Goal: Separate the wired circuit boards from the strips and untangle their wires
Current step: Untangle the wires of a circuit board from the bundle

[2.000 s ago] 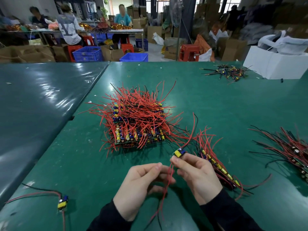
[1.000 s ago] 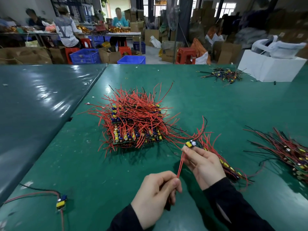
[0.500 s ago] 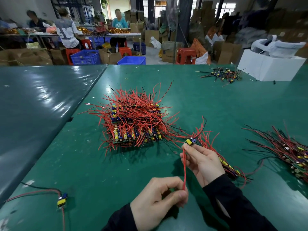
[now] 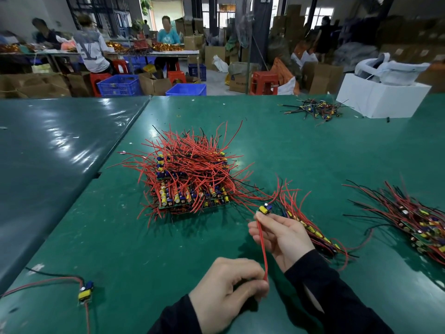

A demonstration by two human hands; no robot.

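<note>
1. Left hand (image 4: 226, 295), nearest the camera, low centre. Fingers curled in, thumb and forefinger pinching the lower end of a red wire (image 4: 262, 249). Dark sleeve at the wrist.
2. The red wire runs taut and almost straight, up and slightly left, from that pinch to the right hand (image 4: 281, 233).
3. Right hand, just beyond and right of the left. Fingers curled, tips pinching a small circuit board (image 4: 265, 209) with a yellow and a blue part, held above the green table (image 4: 108, 237).
4. Near left, on the table: a single board (image 4: 85, 291) lying loose, its red and black leads trailing off left and toward the near edge.
5. Right of the right hand, partly behind it: a strip of boards (image 4: 313, 231) lying diagonally, red wires fanning off its far end.
6. Far right edge: a second bundle (image 4: 414, 218) of wired boards, red and black leads pointing left.
7. Mid-table, centre: a large stack of board panels (image 4: 190, 179) buried under a tangle of red wires.
8. Far right of the table: a small pile of wired boards (image 4: 315, 109), just beside a white box (image 4: 380, 97).
9. Beyond the table: blue crates, red stools, cardboard cartons, people seated at another bench.
</note>
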